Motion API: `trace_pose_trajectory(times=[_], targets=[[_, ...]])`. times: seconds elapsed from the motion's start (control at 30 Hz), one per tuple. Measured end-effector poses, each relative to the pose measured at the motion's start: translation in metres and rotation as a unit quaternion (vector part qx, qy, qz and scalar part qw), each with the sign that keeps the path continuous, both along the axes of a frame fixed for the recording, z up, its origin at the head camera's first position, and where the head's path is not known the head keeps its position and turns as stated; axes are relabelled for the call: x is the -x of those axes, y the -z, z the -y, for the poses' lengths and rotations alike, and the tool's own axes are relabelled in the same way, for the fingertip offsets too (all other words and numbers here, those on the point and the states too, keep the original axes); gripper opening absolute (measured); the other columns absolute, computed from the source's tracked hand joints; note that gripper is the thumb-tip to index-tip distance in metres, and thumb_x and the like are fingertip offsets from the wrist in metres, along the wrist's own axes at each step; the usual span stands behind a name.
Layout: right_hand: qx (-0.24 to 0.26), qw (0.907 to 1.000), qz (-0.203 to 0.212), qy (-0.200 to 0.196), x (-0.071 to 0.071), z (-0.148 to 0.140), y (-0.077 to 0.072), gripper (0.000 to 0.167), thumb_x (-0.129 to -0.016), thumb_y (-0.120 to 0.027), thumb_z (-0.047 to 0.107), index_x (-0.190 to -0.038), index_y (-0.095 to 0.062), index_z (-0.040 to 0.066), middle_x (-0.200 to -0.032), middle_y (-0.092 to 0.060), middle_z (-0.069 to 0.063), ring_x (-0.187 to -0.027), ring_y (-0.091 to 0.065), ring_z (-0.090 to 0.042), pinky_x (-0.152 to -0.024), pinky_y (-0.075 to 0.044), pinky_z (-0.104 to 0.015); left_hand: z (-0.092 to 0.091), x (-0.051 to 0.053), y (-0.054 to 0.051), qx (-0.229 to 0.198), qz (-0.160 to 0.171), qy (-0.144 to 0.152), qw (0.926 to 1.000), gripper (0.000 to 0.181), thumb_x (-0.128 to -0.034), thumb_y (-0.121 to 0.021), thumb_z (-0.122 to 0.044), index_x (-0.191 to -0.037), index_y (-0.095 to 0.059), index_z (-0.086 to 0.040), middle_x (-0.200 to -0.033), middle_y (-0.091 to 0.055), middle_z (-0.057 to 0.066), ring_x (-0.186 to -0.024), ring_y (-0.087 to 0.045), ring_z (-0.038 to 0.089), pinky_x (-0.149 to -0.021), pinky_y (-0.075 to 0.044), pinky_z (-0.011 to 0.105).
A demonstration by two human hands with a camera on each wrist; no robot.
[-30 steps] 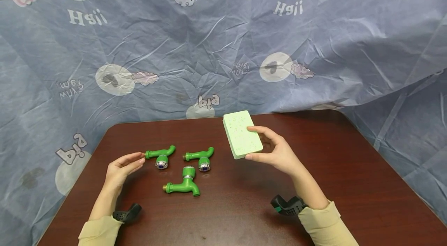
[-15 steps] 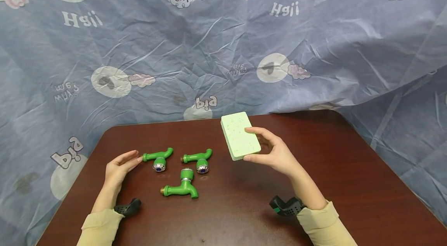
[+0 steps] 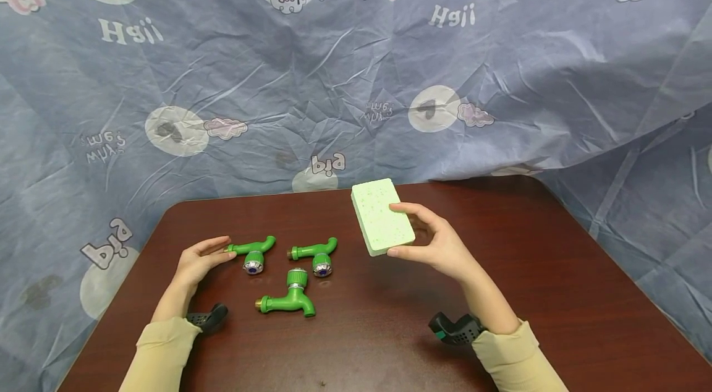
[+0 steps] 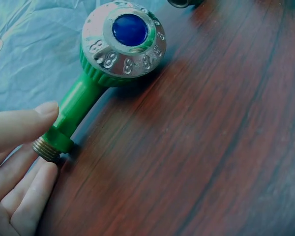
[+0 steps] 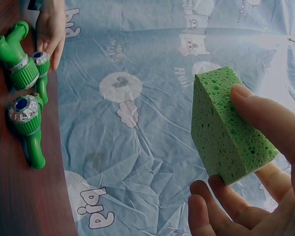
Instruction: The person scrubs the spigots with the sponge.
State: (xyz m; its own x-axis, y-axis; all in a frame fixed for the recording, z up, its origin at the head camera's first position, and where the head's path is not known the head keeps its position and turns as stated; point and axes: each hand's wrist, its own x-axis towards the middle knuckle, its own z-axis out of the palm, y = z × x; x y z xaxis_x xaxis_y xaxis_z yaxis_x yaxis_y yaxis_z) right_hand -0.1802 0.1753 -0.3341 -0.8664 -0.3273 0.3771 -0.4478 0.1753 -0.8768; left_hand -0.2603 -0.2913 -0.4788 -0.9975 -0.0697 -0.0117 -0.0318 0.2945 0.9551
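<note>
In the head view my left hand (image 3: pixel 197 263) is at the brass-threaded inlet of the leftmost green faucet (image 3: pixel 254 248), which lies on the table. The left wrist view shows the thumb on one side of this faucet (image 4: pixel 78 105) and fingertips on the other, around its threaded end. Its silver knob has a blue centre. My right hand (image 3: pixel 442 247) holds a pale green sponge (image 3: pixel 382 219) up above the table. Seen from the right wrist, the porous sponge (image 5: pixel 211 128) sits between the thumb and the fingers.
Another green faucet (image 3: pixel 318 250) lies to the right of the first, and a third faucet (image 3: pixel 289 302) lies nearer, knob pointing away. The dark red-brown table (image 3: pixel 356 342) ends at a wrinkled blue printed cloth (image 3: pixel 267 89) behind it.
My left hand has moved a little right and forward, its thumb and fingers now around the faucet's end. The right hand still holds the sponge in about the same place.
</note>
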Motion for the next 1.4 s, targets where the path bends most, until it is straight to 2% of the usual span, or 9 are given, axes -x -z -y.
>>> trace_pose_trajectory(times=[0.17,0.37,0.47,0.6,0.73,1.0,1.1,1.23,1.4], targets=[[0.001,1.0000,0.003,0.000,0.000,0.000,0.001,0.066,-0.068,-0.078,-0.010,-0.128,-0.050,-0.002,-0.111,-0.059,-0.017,-0.088,-0.062,-0.023,-0.071,-0.054,-0.031,-0.004,0.002,-0.001,0.010,0.009,-0.014,0.9998,0.069,-0.0721,-0.083,-0.018,-0.130,-0.053,0.005,-0.119,-0.063,0.007,-0.094,-0.059,-0.005,-0.077,-0.048,0.011],[0.001,1.0000,0.005,0.000,0.000,0.000,0.001,0.066,-0.068,-0.078,-0.010,-0.128,-0.051,-0.001,-0.113,-0.058,-0.016,-0.088,-0.061,-0.024,-0.072,-0.054,-0.035,-0.007,0.002,-0.002,0.064,0.008,-0.018,0.9978,0.062,-0.0732,-0.082,-0.022,-0.126,-0.058,0.001,-0.118,-0.064,0.009,-0.092,-0.058,-0.007,-0.077,-0.046,0.010],[0.000,1.0000,0.005,0.000,0.000,0.000,0.001,0.066,-0.069,-0.078,-0.009,-0.128,-0.050,-0.001,-0.112,-0.059,-0.016,-0.088,-0.062,-0.024,-0.072,-0.054,-0.036,-0.009,0.000,0.000,0.078,0.000,-0.030,0.9965,0.059,-0.0731,-0.082,-0.026,-0.122,-0.062,-0.001,-0.113,-0.066,0.006,-0.089,-0.057,-0.007,-0.075,-0.046,0.011],[-0.001,1.0000,0.007,0.000,0.001,0.000,0.001,0.066,-0.069,-0.078,-0.009,-0.129,-0.051,-0.001,-0.111,-0.059,-0.016,-0.088,-0.062,-0.022,-0.072,-0.054,-0.037,-0.012,-0.002,0.002,0.053,-0.015,-0.047,0.9974,0.058,-0.0732,-0.082,-0.026,-0.122,-0.062,0.000,-0.107,-0.067,0.002,-0.083,-0.060,-0.005,-0.071,-0.050,0.015],[-0.003,1.0000,0.009,0.001,0.000,0.000,0.001,0.066,-0.069,-0.079,-0.008,-0.129,-0.051,0.000,-0.111,-0.059,-0.015,-0.089,-0.062,-0.022,-0.073,-0.054,-0.037,-0.013,-0.004,0.003,0.032,-0.011,-0.051,0.9981,0.061,-0.0747,-0.081,-0.024,-0.125,-0.059,0.001,-0.114,-0.064,0.008,-0.081,-0.062,-0.005,-0.071,-0.049,0.014],[-0.002,1.0000,0.002,0.001,-0.001,-0.001,0.001,0.067,-0.068,-0.078,-0.009,-0.128,-0.051,-0.001,-0.110,-0.060,-0.015,-0.088,-0.062,-0.020,-0.072,-0.054,-0.036,-0.016,-0.005,0.000,0.044,0.018,-0.056,0.9973,0.064,-0.0734,-0.081,-0.032,-0.126,-0.059,-0.003,-0.123,-0.057,0.005,-0.102,-0.049,0.004,-0.077,-0.046,0.014],[0.000,1.0000,0.002,0.001,-0.001,-0.001,0.000,0.066,-0.068,-0.078,-0.010,-0.128,-0.051,-0.001,-0.110,-0.059,-0.016,-0.087,-0.062,-0.020,-0.070,-0.054,-0.032,-0.018,-0.004,0.000,0.019,0.018,-0.054,0.9982,0.065,-0.0732,-0.082,-0.031,-0.127,-0.058,-0.002,-0.120,-0.058,0.002,-0.099,-0.052,0.003,-0.076,-0.049,0.017],[-0.003,1.0000,0.000,0.000,-0.001,-0.001,0.000,0.066,-0.068,-0.078,-0.011,-0.128,-0.050,-0.003,-0.110,-0.059,-0.017,-0.087,-0.062,-0.019,-0.070,-0.054,-0.030,-0.022,-0.005,-0.002,-0.012,0.019,-0.064,0.9977,0.065,-0.0721,-0.083,-0.028,-0.126,-0.059,-0.002,-0.105,-0.062,-0.010,-0.086,-0.059,-0.001,-0.072,-0.053,0.020],[-0.002,1.0000,-0.004,-0.007,0.002,-0.002,0.003,0.066,-0.068,-0.078,-0.011,-0.128,-0.050,-0.003,-0.110,-0.059,-0.017,-0.087,-0.062,-0.020,-0.070,-0.054,-0.032,-0.030,-0.008,-0.009,-0.114,0.010,-0.089,0.9894,0.060,-0.0737,-0.081,-0.012,-0.125,-0.056,0.005,-0.089,-0.067,-0.013,-0.077,-0.066,0.004,-0.077,-0.055,0.027]])
